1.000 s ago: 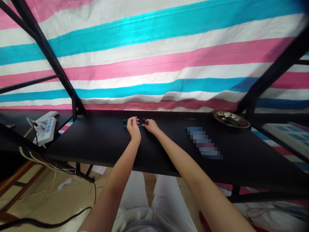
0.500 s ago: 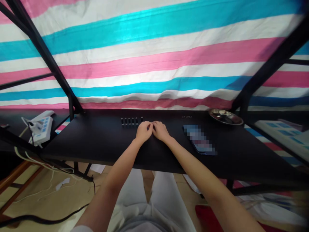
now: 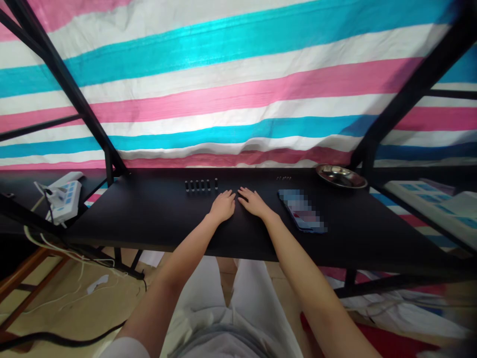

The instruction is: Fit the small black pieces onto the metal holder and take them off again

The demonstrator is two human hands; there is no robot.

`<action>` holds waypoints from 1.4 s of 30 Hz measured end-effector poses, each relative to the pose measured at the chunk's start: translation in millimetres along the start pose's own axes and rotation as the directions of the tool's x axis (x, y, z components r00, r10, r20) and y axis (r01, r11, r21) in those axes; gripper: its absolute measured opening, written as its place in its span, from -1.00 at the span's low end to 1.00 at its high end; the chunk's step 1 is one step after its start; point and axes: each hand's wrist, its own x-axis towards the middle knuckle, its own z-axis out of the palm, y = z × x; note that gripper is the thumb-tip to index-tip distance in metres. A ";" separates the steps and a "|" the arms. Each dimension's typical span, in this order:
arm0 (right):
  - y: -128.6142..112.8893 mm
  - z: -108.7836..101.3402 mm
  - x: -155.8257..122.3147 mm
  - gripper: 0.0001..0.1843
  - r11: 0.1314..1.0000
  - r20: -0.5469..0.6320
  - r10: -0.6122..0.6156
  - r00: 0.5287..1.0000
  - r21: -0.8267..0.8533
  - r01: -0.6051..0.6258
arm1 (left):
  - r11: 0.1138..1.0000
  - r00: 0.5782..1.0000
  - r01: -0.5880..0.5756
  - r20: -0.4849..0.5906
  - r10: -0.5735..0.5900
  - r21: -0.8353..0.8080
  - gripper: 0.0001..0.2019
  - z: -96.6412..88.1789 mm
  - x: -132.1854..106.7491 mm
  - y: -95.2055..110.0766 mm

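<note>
My left hand (image 3: 222,205) and my right hand (image 3: 253,201) lie flat, palms down, side by side on the black table (image 3: 156,219), fingers stretched out and holding nothing. Just beyond them, near the table's back edge, stands a short row of several small black upright pieces (image 3: 200,186). A phone (image 3: 301,217) lies to the right of my right hand.
A metal dish (image 3: 341,176) sits at the back right by a black frame post. A few tiny dark bits (image 3: 283,178) lie near the back edge. A white power strip (image 3: 61,200) with cables is at the left. A striped cloth hangs behind.
Both hands drew back from the row of small black pieces, came together, and now rest flat and apart from the row, which stands uncovered.
</note>
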 end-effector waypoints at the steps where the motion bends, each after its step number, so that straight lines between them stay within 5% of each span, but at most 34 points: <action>1: -0.3 -0.2 -0.2 -0.51 1.000 0.000 0.003 1.000 0.001 -0.003 | 1.000 1.000 0.000 -0.001 0.000 -0.002 -0.60 0.2 0.0 0.1; 26: -4.6 -3.9 -2.0 -0.52 1.000 0.023 0.018 1.000 0.015 -0.018 | 0.999 0.998 -0.022 -0.058 0.020 -0.038 -0.63 -4.6 0.2 1.9; 32: -3.6 -2.4 -0.9 -0.52 1.000 0.018 0.019 1.000 0.018 -0.020 | 0.984 0.934 0.159 -0.311 -0.175 -0.076 -0.53 -25.7 3.2 3.3; 42: -3.0 -3.6 -0.9 -0.53 1.000 0.017 0.010 1.000 0.014 -0.011 | 0.961 0.908 0.247 -0.316 -0.274 -0.125 -0.55 -25.2 15.7 -12.1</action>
